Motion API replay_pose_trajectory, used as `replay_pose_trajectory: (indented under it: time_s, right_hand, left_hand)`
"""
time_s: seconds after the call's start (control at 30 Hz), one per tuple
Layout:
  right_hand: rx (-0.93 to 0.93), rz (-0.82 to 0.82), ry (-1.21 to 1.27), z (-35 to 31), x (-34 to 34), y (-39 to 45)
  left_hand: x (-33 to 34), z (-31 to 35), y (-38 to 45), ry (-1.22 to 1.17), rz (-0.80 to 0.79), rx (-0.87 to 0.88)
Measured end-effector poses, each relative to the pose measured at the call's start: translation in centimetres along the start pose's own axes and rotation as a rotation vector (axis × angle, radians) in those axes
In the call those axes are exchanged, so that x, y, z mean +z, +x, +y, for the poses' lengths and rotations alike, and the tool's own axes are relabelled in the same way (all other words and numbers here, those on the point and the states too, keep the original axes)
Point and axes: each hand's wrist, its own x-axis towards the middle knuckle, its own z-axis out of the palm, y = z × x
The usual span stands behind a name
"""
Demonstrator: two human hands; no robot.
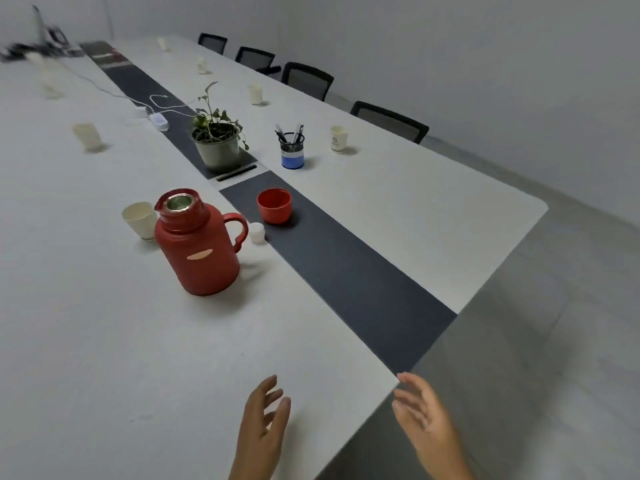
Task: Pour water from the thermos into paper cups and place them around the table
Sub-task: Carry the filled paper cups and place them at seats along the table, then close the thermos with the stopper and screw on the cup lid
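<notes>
A red thermos (199, 247) stands uncapped on the long white table (104, 341), its handle pointing right. Its red lid cup (274, 205) sits mouth-up on the dark centre strip, and a small white stopper (257, 232) lies beside the handle. One paper cup (140, 220) stands just left of the thermos. More paper cups stand along both sides, such as a cup (338, 138) on the right side and a cup (87, 136) on the left. My left hand (265, 424) hovers over the near table edge, fingers relaxed and empty. My right hand (427, 420) is past the corner, also empty.
A potted plant (217, 140) and a blue-based pen holder (292, 150) stand mid-table. A white charger with cables (157, 119) lies on the dark strip. Several black chairs (389, 121) line the far side. The table corner (398, 377) lies between my hands.
</notes>
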Motion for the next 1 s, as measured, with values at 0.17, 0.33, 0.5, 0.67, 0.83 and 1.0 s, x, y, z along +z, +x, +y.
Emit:
replay_pose_trajectory:
  time_s: [0.17,0.33,0.5,0.67,0.83,1.0]
  right_hand:
    - [0.023,-0.111,-0.003,-0.4,-0.3,7.7]
    - [-0.036,-0.386,-0.082,-4.0,0.3,18.6]
    - [-0.145,-0.664,-0.267,-8.3,3.5,29.6]
    - [-0.272,-0.806,-0.433,-11.5,11.2,36.8]
    - [-0.444,-0.846,-0.583,-12.6,20.0,40.2]
    - [-0.496,-0.757,-0.791,-11.7,25.5,42.1]
  left_hand:
    - [1.1,-0.5,2.8,-0.007,0.244,-0.101]
    - [3.0,1.9,7.9,-0.024,0.472,-0.148]
    - [5.0,6.4,14.6,-0.117,0.664,-0.129]
    - [4.1,10.2,19.6,-0.204,0.782,-0.152]
    - [-0.6,11.3,22.5,-0.041,1.038,-0.081]
    - [-5.7,11.0,25.8,0.114,0.946,-0.186]
